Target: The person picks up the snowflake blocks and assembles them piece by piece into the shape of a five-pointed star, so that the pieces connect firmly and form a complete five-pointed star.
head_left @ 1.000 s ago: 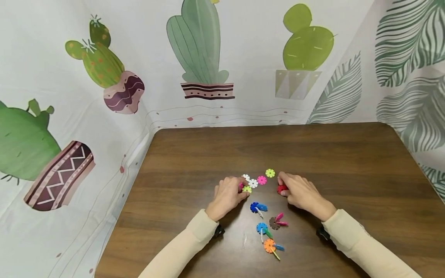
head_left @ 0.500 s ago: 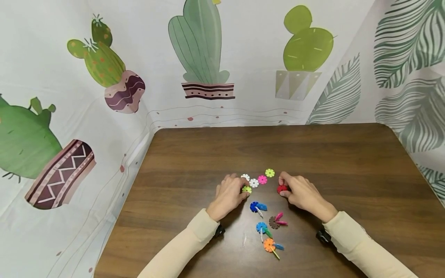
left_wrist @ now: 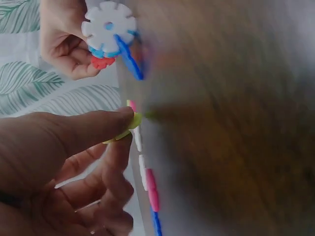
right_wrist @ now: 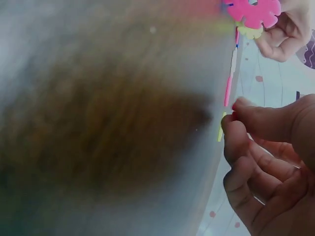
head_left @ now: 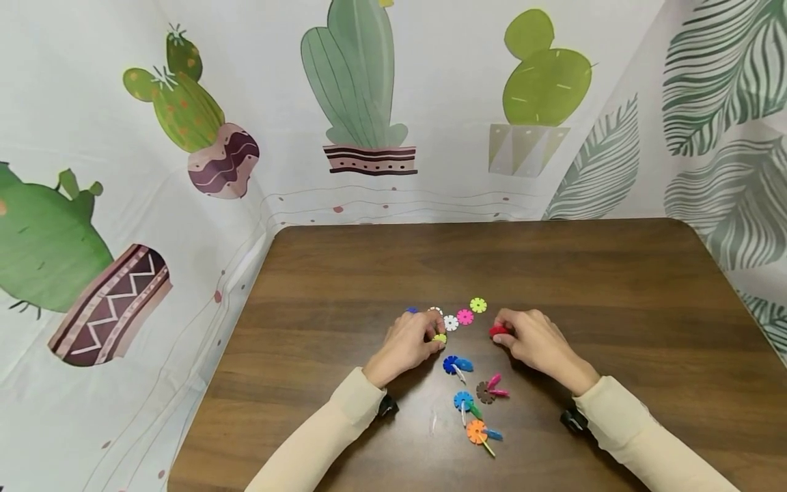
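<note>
My left hand pinches a yellow-green notched disc between thumb and index finger. The left wrist view shows that disc edge-on in the pinch. On the right, my right hand holds a red notched disc by thumb and forefinger; in the right wrist view the fingertips almost hide it. Between the hands lie a white disc, a pink disc and another yellow-green disc. A second white disc and a blue disc are partly covered by the left hand.
Nearer the person stand joined disc clusters: dark blue, brown with pink, light blue and orange. All rest on the brown wooden table. Behind it hangs a cactus-print cloth.
The left fingers have closed on the yellow-green disc. The red disc has tilted up in the right hand. A blue disc now shows behind the left hand, and a pink one there is hidden.
</note>
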Demonstrator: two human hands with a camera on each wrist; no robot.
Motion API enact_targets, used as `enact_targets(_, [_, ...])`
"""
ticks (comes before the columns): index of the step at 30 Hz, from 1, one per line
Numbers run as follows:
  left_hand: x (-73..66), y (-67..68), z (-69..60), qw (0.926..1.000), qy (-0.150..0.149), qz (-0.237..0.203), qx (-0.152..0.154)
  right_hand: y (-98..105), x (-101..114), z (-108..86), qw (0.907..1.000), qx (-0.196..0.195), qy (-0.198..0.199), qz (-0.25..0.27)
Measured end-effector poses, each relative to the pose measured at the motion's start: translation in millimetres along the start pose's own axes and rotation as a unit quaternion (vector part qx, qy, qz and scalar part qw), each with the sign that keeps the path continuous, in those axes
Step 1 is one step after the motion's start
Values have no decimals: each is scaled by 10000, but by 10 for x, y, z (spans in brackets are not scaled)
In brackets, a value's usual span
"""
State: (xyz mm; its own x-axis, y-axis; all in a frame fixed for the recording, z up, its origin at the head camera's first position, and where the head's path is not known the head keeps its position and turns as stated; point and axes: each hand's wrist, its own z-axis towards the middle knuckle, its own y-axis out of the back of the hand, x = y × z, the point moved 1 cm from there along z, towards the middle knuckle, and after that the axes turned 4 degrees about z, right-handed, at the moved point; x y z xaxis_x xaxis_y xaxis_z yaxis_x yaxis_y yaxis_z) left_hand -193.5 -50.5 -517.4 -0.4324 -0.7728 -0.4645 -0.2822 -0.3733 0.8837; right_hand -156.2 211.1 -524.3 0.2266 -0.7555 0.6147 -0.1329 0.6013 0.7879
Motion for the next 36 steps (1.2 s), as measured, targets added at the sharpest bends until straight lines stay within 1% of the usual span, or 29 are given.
enact_targets(1, [3,11,-10,9998,-109,-172,-45,3,3,-6,10000,-89,37,14])
enact_targets(3, [1,55,-32,9980,-195,-592,-98,18,20,-21,9995,-286,121,58])
enact_targets(5, [-4,120,-55,9949,-193,-961,-247,37,43,-32,9979,-563,303,116])
enact_targets(7, [-17,206,-78,9892,-165,-1379,-468,68,75,-43,9950,-845,499,180])
enact_targets(10, [-57,361,-120,9776,-128,-1923,-845,136,154,-62,9887,-1239,755,365])
enact_targets(12, [-103,469,-156,9674,-138,-2309,-1029,194,218,-80,9845,-1439,857,519])
enact_targets(15, [-175,602,-215,9533,-134,-2764,-1209,285,328,-109,9770,-1727,1041,691])
enact_targets(18, [-250,704,-279,9423,-47,-3088,-1294,366,443,-146,9678,-2021,1272,799])
enact_targets(20, [-301,756,-319,9346,-23,-3314,-1289,413,520,-179,9612,-2184,1430,887])
enact_targets(23, [-380,826,-380,9221,-62,-3677,-1201,483,636,-240,9520,-2370,1627,1046])
enact_targets(26, [-446,882,-448,9106,-122,-3993,-1061,548,748,-312,9468,-2446,1729,1180])
enact_targets(28, [-482,911,-500,9038,-86,-4174,-939,589,819,-359,9444,-2456,1768,1290])
enact_targets(31, [-531,940,-568,8908,-13,-4477,-773,638,914,-421,9394,-2487,1874,1432])
enact_targets(33, [-568,957,-601,8788,6,-4721,-696,661,976,-459,9366,-2459,1960,1544])
enact_targets(36, [-631,977,-631,8575,-63,-5113,-574,675,1059,-505,9310,-2411,2183,1657])
